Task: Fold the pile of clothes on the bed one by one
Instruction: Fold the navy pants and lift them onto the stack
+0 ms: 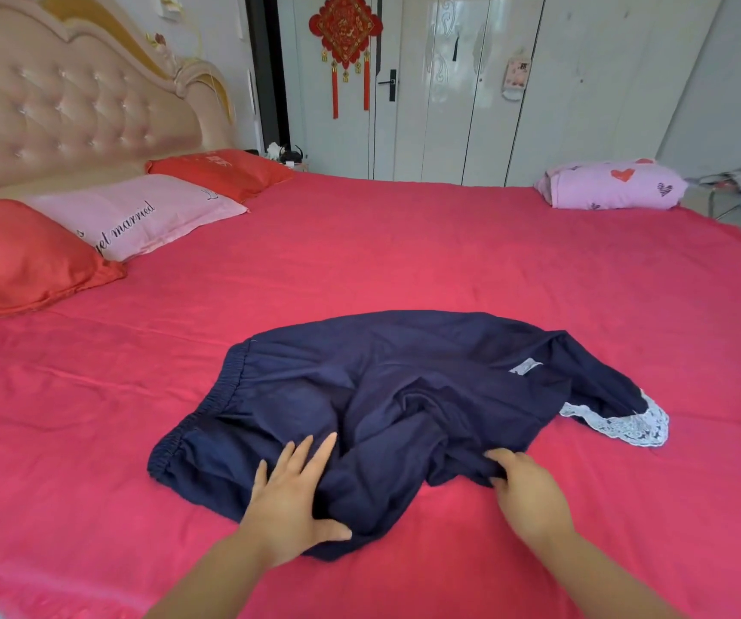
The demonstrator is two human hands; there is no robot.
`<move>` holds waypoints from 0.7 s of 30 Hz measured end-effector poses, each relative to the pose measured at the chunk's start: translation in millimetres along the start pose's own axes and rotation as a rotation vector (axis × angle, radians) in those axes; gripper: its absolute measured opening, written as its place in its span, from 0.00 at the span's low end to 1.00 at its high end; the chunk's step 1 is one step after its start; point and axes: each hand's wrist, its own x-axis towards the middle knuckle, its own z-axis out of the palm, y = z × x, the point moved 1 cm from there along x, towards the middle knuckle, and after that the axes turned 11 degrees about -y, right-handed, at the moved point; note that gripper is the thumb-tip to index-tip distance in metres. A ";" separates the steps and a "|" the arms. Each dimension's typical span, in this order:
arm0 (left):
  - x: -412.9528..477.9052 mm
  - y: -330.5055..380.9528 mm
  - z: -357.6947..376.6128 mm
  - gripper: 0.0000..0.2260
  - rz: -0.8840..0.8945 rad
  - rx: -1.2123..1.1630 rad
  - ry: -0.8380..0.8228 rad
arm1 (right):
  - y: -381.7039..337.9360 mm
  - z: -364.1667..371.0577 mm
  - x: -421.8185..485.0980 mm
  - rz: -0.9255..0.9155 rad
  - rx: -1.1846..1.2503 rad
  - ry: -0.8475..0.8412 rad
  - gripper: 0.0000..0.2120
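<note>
From the head camera, a dark navy garment (404, 395) lies rumpled on the near middle of a bed (449, 261) covered in a bright pink-red sheet. Its gathered elastic waistband (212, 404) runs along the left edge of the cloth, and a strip of white lace trim (627, 424) shows at its right end, touching the sheet. A small pale label (524, 366) sits on the upper right part of the fabric. The left hand (290, 498) lies flat on the near left part of the garment, its grip apart: fingers spread and stretched forward over the cloth, thumb out to the side along the bunched near edge. The right hand (529, 489) is at the near right edge of the garment, its grip clamped on a fold of the navy fabric, fingers curled down with the cloth tucked beneath them. Both forearms come in from the bottom of the frame. At the head of the bed, on the left, stand a red pillow (20, 261), a pink pillow (136, 214) with script lettering, and a second red pillow (221, 172) farther back, all against a tufted beige headboard (55, 105). At the far right corner of the bed, well apart from the garment, lies a folded lilac bundle (614, 185) printed with hearts. Behind the bed are white wardrobe doors (471, 105) and a red knot ornament (345, 33) hanging on a door.
</note>
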 end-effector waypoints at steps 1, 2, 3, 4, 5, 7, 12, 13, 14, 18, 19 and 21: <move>0.7 0.0 1.9 0.51 -0.020 -0.010 0.011 | -0.1 -5.5 1.7 0.001 -0.009 0.054 0.18; 1.6 0.2 1.9 0.52 -0.031 -0.019 0.018 | 2.3 -15.2 2.5 -0.014 -0.001 0.108 0.17; 2.8 0.7 0.9 0.52 -0.033 -0.025 0.019 | 6.8 -31.1 1.6 -0.032 0.022 0.161 0.16; 3.8 1.4 -0.8 0.51 -0.031 -0.031 0.016 | 13.4 -52.1 -1.1 -0.046 0.052 0.226 0.16; 4.4 2.1 -2.2 0.51 -0.029 -0.041 0.013 | 22.6 -77.5 -6.2 -0.045 0.071 0.302 0.16; 5.1 4.2 -5.1 0.51 -0.024 -0.074 0.026 | 46.0 -130.6 -21.9 -0.038 0.021 0.483 0.15; 4.2 16.4 -5.1 0.49 0.017 -0.080 0.046 | 114.1 -191.2 -55.8 0.052 -0.237 0.581 0.15; 3.5 18.2 -3.3 0.47 0.015 -0.031 0.015 | 128.1 -192.2 -58.4 0.099 -0.244 0.573 0.14; 2.5 19.2 -1.5 0.45 0.008 0.026 -0.024 | 140.5 -192.9 -59.4 0.121 -0.229 0.567 0.19; -3.0 17.8 0.6 0.39 -0.006 0.054 -0.069 | 128.4 -162.4 -78.7 0.228 -0.211 0.352 0.17; -4.4 16.8 -1.4 0.38 0.000 0.031 -0.043 | 115.9 -147.0 -82.9 0.176 -0.214 0.331 0.18; -6.3 13.0 -7.9 0.35 0.011 -0.004 0.050 | 85.4 -115.7 -92.0 0.048 -0.275 0.300 0.19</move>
